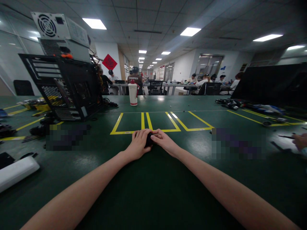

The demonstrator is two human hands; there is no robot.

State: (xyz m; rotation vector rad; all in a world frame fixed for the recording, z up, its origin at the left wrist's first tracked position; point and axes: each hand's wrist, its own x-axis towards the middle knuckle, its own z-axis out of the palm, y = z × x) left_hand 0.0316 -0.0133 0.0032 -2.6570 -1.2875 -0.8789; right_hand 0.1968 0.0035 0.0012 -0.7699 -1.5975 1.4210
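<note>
A small black object (148, 140) sits between my two hands at the middle of the green table; most of it is covered, so I cannot make out its kind. My left hand (138, 144) wraps round it from the left, fingers over its top and thumb at the near side. From the right, the bent fingertips of my right hand (161, 139) pinch at its edge. Just beyond my fingers runs the yellow tape (127, 132) that marks several boxes on the table.
A black computer case (72, 86) with a power supply (59, 28) on top stands at left. A white bottle (133, 94) is upright ahead. Cables (230, 103) lie before a dark panel (271, 83). Another person's hand (301, 142) shows at the right edge.
</note>
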